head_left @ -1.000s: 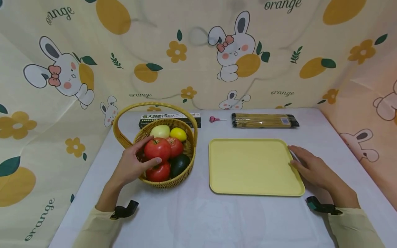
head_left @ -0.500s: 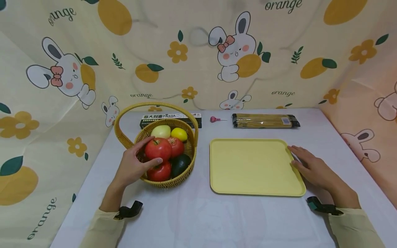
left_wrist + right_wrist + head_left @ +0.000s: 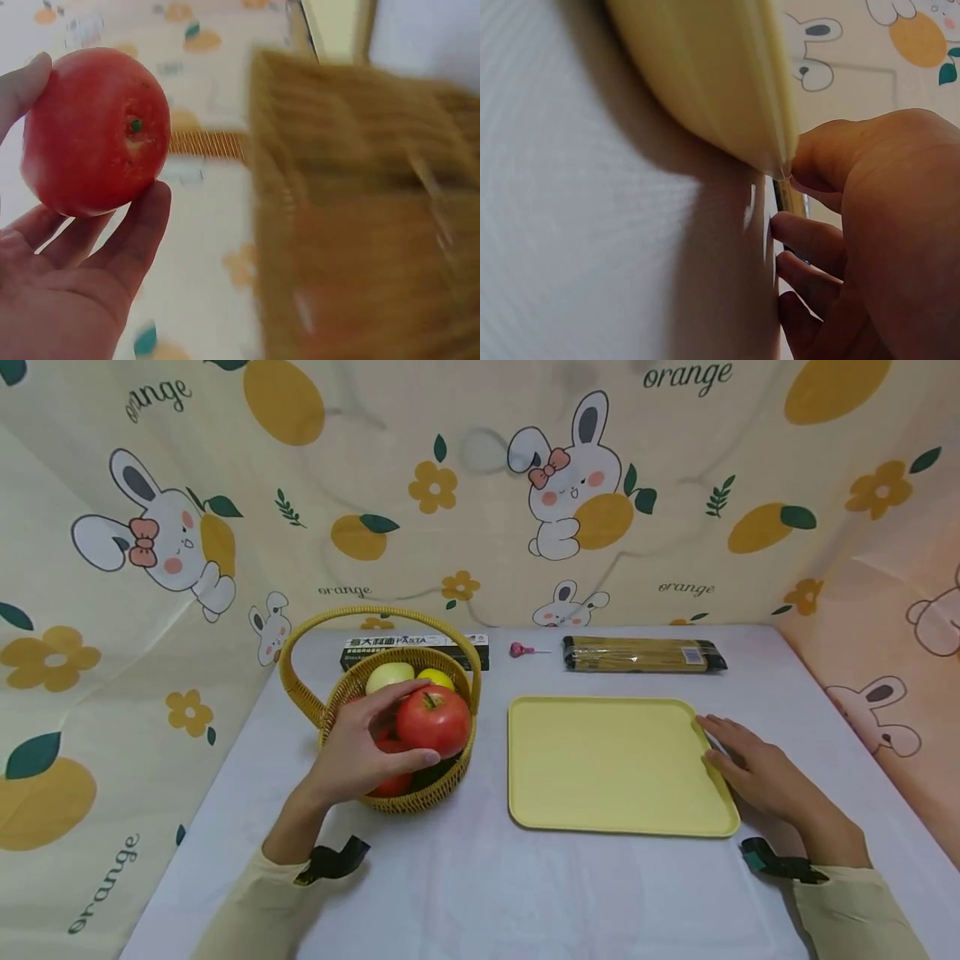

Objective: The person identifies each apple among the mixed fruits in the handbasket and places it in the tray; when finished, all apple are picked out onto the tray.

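My left hand grips a red tomato between thumb and fingers, held up over the wicker basket. In the left wrist view the tomato hangs clear of the blurred basket wall, fingers beneath it and thumb on its other side. Behind it in the basket show a pale onion-like item, a yellow lemon and another tomato, partly covered by the hand. My right hand rests at the right edge of a yellow tray, its thumb touching the rim, fingers loosely bent beside it.
Behind the basket lies a black pasta box. A small pink item with a thin white stick and a pack of dark spaghetti lie along the back. The basket's tall handle arches over its contents.
My left hand has lifted the tomato out of the pile and moved right with it, now covering the dark green item in the basket. The right hand stays at the tray's edge.
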### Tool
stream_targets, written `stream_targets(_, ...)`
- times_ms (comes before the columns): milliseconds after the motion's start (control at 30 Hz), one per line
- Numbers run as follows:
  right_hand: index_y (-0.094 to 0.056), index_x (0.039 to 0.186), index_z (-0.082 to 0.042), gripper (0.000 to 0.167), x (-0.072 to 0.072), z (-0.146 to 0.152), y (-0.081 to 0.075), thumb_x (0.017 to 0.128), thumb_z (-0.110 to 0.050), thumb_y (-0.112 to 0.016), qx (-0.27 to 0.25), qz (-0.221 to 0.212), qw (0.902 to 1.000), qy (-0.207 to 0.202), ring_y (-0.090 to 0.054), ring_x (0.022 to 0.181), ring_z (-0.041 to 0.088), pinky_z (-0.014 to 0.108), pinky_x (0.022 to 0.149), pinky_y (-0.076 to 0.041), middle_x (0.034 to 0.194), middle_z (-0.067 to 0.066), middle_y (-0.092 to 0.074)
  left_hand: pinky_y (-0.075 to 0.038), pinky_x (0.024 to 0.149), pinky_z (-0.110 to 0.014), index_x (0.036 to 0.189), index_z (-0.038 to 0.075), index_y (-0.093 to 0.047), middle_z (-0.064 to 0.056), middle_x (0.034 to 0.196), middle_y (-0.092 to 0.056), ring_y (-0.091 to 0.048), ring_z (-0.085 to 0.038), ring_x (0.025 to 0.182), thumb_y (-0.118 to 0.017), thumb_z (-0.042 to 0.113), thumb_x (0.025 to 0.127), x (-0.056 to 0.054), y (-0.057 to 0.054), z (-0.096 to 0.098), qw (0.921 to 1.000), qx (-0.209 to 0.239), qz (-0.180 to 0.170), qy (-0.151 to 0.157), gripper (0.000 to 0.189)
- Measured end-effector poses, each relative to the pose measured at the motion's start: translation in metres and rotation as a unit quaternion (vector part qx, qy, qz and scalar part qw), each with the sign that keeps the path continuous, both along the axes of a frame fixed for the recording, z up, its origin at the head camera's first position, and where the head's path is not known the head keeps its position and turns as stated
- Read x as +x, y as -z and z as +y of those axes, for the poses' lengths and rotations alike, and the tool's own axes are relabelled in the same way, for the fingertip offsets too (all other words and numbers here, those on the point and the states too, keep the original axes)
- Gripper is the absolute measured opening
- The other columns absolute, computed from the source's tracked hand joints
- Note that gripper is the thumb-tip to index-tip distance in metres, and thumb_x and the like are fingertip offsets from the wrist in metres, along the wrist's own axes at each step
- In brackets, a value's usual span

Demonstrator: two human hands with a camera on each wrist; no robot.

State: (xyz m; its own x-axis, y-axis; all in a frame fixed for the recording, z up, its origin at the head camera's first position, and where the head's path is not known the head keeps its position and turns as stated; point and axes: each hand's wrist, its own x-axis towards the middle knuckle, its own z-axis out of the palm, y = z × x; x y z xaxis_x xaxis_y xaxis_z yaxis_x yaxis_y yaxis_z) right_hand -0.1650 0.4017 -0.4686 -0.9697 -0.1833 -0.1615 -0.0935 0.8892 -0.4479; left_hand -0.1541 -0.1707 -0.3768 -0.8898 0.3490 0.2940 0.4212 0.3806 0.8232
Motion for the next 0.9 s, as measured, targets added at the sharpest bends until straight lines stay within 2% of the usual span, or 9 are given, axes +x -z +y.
stream_targets(100,-0.021,0.176,-0.012,0.071,0.001,0.001,0.0,0.117,-0.041,-0.049,0.001,0.001,1.0,0.001,-0.023,0.157,0.066,0.087,0.116,-0.027,0.175,0.036,-0.023,-0.063,0.105,-0.045,0.156,0.022,-0.06,-0.002,0.148,-0.067,-0.071,-0.025,0.128,-0.097,0.022,0.083,-0.006,-0.008,0.026,0.9989,0.002,0.006,0.047,0.082)
stream_targets(200,-0.022,0.175,-0.012,0.07,0.001,0.001,0.0,0.117,-0.04,-0.05,0.002,0.005,1.0,0.0,-0.025,0.156,0.066,0.087,0.116,-0.028,0.174,0.035,-0.025,-0.063,0.105,-0.042,0.158,0.02,-0.058,0.0,0.151,-0.065,-0.069,-0.022,0.13,-0.097,0.024,0.084,-0.012,-0.012,0.054,0.9966,-0.002,0.009,0.082,0.084)
stream_targets(367,-0.023,0.175,-0.012,0.07,0.003,0.003,0.0,0.117,-0.039,-0.049,0.001,0.007,1.0,0.002,-0.025,0.156,0.066,0.087,0.116,-0.028,0.174,0.036,-0.025,-0.062,0.106,-0.034,0.159,0.017,-0.057,0.0,0.151,-0.066,-0.066,-0.018,0.132,-0.096,0.026,0.085,-0.018,-0.012,0.104,0.9913,-0.001,0.022,0.13,0.084)
stream_targets(600,-0.022,0.176,-0.012,0.07,0.003,0.005,0.001,0.117,-0.04,-0.049,-0.002,-0.002,1.0,0.005,-0.022,0.158,0.064,0.086,0.117,-0.027,0.176,0.034,-0.024,-0.059,0.101,-0.021,0.158,0.012,-0.056,-0.005,0.149,-0.067,-0.065,-0.015,0.129,-0.094,0.027,0.087,-0.027,-0.011,0.17,0.983,-0.01,0.016,0.183,0.082)
stream_targets(733,-0.022,0.176,-0.013,0.071,0.001,0.005,0.002,0.117,-0.042,-0.05,-0.004,-0.004,1.0,0.004,-0.022,0.159,0.063,0.086,0.117,-0.027,0.176,0.034,-0.024,-0.057,0.098,-0.015,0.158,0.011,-0.055,-0.005,0.149,-0.067,-0.063,-0.011,0.127,-0.094,0.028,0.088,-0.037,-0.002,0.203,0.9796,-0.036,0.011,0.198,0.083)
stream_targets(900,-0.024,0.175,-0.014,0.072,-0.001,0.004,0.001,0.116,-0.043,-0.052,-0.006,0.0,1.0,0.002,-0.021,0.16,0.061,0.087,0.116,-0.028,0.175,0.032,-0.027,-0.057,0.091,-0.012,0.158,0.012,-0.056,-0.003,0.146,-0.068,-0.062,-0.006,0.121,-0.095,0.03,0.087,-0.052,0.015,0.238,0.9805,-0.065,-0.02,0.185,0.084)
